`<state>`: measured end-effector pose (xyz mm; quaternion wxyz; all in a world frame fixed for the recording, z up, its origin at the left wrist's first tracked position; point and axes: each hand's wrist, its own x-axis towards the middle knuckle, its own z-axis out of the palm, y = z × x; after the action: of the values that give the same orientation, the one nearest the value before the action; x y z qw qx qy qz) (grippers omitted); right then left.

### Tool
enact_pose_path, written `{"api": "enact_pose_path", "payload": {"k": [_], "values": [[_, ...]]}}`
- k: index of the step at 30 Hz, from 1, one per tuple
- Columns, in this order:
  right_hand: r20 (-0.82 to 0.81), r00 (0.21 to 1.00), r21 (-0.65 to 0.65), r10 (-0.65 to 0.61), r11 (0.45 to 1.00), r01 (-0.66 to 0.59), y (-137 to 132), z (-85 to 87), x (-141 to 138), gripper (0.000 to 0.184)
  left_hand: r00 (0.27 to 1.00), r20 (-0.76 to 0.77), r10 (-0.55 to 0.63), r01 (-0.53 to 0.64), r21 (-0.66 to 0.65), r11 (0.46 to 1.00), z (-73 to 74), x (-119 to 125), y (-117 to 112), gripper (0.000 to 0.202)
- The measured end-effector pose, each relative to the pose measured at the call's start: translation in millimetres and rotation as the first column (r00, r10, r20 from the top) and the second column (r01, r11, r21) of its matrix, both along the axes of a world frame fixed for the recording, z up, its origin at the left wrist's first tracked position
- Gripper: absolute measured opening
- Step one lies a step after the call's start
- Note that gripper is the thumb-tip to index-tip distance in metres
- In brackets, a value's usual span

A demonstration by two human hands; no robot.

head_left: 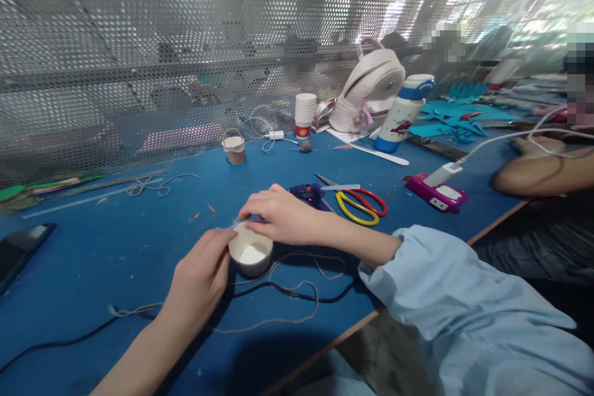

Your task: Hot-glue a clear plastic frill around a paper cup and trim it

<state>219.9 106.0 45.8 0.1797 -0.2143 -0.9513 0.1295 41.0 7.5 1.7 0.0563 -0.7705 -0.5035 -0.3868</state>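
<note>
Cup point(252, 252) stands mouth up, axis seemingly upright.

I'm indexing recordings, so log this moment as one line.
left hand: touching cup rim | right hand: touching cup rim | cup: mouth up | nearby: gray string, black cord

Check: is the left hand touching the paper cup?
Touching: the head view shows the left hand meeting the left rim of the paper cup.

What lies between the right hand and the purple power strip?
In the head view, a blue glue gun, then scissors with red and yellow handles.
</note>
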Motion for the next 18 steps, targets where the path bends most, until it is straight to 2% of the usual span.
{"api": "enact_pose_path", "payload": {"k": [6,11,13,16,18], "values": [[0.029,0.998,0.053,-0.053,0.997,0.052,-0.4,-4.0,-10.1,0.01,0.985,0.147,0.087,-0.057,-0.198,0.978,7.7,-0.6,-3.3,0.024],[0.055,0.996,0.094,-0.077,0.993,0.072,-3.9,-2.7,-12.1,0.011,0.919,0.332,0.213,-0.057,-0.423,0.904,15.0,1.0,-0.8,0.021],[0.064,0.993,0.135,-0.096,0.987,0.087,-5.2,-2.6,-11.9,0.014,0.833,0.47,0.291,-0.021,-0.499,0.867,17.2,3.7,4.3,0.022],[0.074,0.99,0.203,-0.117,0.974,0.1,-6.7,-2.8,-11.0,0.019,0.592,0.683,0.427,0.09,-0.583,0.808,20.9,8.6,13.1,0.035],[0.071,0.989,0.251,-0.126,0.962,0.105,-7.4,-2.9,-9.9,0.022,0.453,0.74,0.497,0.194,-0.626,0.755,24.2,10.7,17.7,0.046]]}}
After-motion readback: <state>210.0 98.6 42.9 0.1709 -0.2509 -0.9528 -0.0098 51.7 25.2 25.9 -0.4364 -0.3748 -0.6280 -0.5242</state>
